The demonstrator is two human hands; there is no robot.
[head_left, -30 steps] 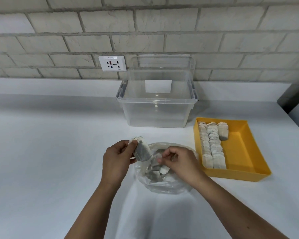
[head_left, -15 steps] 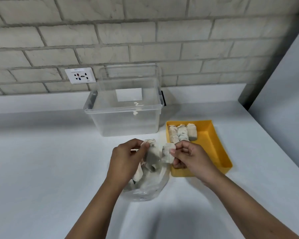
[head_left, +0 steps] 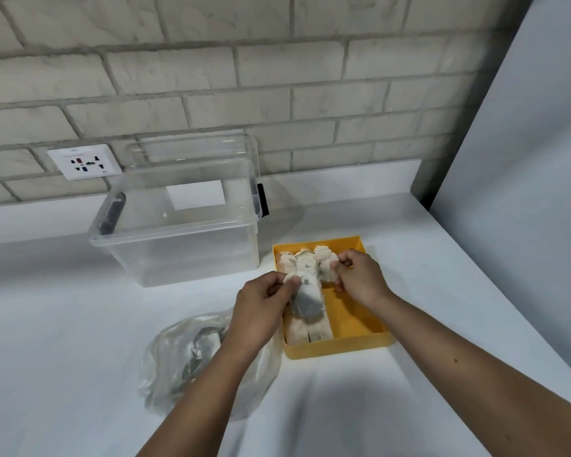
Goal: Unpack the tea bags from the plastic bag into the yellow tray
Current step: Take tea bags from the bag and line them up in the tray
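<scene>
Left hand (head_left: 261, 311): grip closed on one grey-white paper tea bag (head_left: 307, 300), pinched at its top corner so it hangs free over the tray's filled left side; judged ready for lowering into a row.
Right hand (head_left: 360, 278): grip closed on a second white paper tea bag (head_left: 325, 270) at the tray's far end; likely held upright to seat beside its neighbours.
Shallow yellow plastic tray (head_left: 353, 324): near the surface's right edge; tea bags packed in rows along its left side, right side bare, leaving room for filling.
Crumpled clear plastic bag (head_left: 185, 361): just left of the tray, mouth toward it for short transfers; several tea bags inside, so unpacking is unfinished.
</scene>
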